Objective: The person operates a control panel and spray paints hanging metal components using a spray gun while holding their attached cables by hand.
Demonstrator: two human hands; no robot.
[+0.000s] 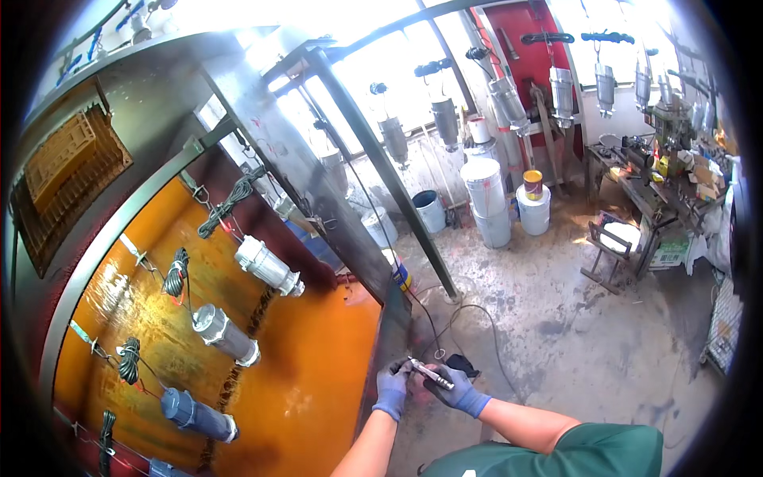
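Both my hands wear blue-grey gloves with darkened fingers, low in the middle of the view. My right hand (462, 395) is closed around a slim, ringed silver metal tool (431, 374), which slants down to the right. At the tool's upper left end, the fingers of my left hand (390, 391) are bent and pressed against it. Just beyond my right hand is a small black object (462, 365), its kind unclear. A thin dark hose (435, 337) runs down close to the tool; whether they join cannot be made out.
At left, silver and blue cylindrical pumps (226, 334) with coiled cables hang before an orange-coated booth (310, 366). More grey pumps (561, 95) hang along the far side. White buckets (486, 203) stand beyond a metal post (397, 175). A cluttered workbench (636, 191) is at right.
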